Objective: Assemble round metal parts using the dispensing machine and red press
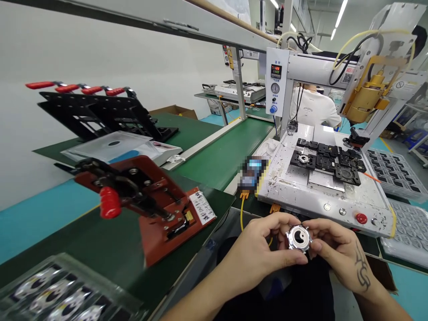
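Observation:
In front of my lap, a round silver watch case (298, 238) with short lugs and a black and pale swirl in its centre is held between both hands. My left hand (256, 254) is closed around its left side, thumb along the lower edge. From the right, my right hand (339, 245) pinches the rim between thumb and fingers. Just beyond my hands stands a white bench machine (334, 207), its bed carrying black fixture blocks (324, 158). A similar round silver part (303, 158) sits in one of these blocks.
To the left stands a reddish-brown press (160, 218) with a red-handled clamp. A plastic tray of shiny parts (56, 294) lies at lower left. Black racks with red handles (100, 111) stand behind. More trays (397, 174) are at right. A person in white (314, 107) sits beyond the machine.

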The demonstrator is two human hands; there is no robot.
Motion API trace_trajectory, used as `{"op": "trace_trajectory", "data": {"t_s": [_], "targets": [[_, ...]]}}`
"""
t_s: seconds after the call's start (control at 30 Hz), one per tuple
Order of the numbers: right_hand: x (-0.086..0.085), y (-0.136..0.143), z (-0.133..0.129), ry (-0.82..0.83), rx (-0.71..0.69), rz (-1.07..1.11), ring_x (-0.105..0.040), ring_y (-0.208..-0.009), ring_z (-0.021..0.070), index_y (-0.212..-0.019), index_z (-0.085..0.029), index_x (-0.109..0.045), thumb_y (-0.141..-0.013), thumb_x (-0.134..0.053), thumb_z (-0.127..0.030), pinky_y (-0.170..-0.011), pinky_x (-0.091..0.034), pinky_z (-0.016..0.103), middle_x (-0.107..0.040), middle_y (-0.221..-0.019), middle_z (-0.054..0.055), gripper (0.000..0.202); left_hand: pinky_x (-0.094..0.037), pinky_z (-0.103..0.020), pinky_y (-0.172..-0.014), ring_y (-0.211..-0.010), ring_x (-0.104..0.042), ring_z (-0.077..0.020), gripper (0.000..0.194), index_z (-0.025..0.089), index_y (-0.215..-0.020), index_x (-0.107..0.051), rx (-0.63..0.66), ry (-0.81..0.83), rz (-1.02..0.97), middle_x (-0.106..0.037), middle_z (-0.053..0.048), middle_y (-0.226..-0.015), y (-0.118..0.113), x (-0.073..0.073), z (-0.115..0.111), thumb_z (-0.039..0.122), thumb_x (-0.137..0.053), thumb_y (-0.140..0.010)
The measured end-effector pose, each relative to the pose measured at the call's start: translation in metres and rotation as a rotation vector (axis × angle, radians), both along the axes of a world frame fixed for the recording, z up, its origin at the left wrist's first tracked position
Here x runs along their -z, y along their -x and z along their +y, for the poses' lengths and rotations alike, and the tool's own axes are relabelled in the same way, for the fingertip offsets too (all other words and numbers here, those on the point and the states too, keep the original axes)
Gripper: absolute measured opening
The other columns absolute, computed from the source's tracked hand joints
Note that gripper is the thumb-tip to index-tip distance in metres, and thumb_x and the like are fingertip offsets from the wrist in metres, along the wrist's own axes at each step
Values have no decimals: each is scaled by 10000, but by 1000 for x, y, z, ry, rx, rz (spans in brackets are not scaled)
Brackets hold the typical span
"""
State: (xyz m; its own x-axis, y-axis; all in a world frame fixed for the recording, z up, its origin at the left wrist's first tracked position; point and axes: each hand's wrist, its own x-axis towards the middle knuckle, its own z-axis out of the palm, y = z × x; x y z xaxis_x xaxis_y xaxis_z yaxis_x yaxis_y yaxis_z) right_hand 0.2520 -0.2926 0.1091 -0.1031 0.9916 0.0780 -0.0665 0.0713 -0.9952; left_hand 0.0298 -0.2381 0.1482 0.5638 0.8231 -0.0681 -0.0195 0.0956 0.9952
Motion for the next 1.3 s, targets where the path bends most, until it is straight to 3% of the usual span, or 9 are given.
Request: {"op": "trace_trajectory", "data": {"t_s": [0.63,1.1,1.3], "targets": [[-6,0,-2,-44,-17,25,-771,-747,139,-1226,-335,-859,-979,-854,-354,-695,-664,198,-862,-943,36,247,-476,-236,-653,-679,-566,-121,371,200,-1036,-778,-21,-36,7,-666,64,-752,-2,-12,-8,226,-970,-720],[-2,-6,-8,-120,-47,-9,-755,-758,183,-1283,-297,-836,-1011,-805,-333,-685,-673,270,-809,-919,58,276,-551,-235,-677,-691,-639,-134,424,250,-1132,-786,-55,-267,46,-717,61,-808,2,-7,-16,288,-1004,-770],[-5,-8,-8,-171,-54,-91,-771,-850,170,-1329,-380,-807,-1028,-782,-250,-738,-664,236,-808,-1024,32,329,-578,-233,-717,-733,-676,-139,410,256,-1112,-778,-42,-274,41,-753,63,-843,3,-3,-15,254,-1003,-770]]}}
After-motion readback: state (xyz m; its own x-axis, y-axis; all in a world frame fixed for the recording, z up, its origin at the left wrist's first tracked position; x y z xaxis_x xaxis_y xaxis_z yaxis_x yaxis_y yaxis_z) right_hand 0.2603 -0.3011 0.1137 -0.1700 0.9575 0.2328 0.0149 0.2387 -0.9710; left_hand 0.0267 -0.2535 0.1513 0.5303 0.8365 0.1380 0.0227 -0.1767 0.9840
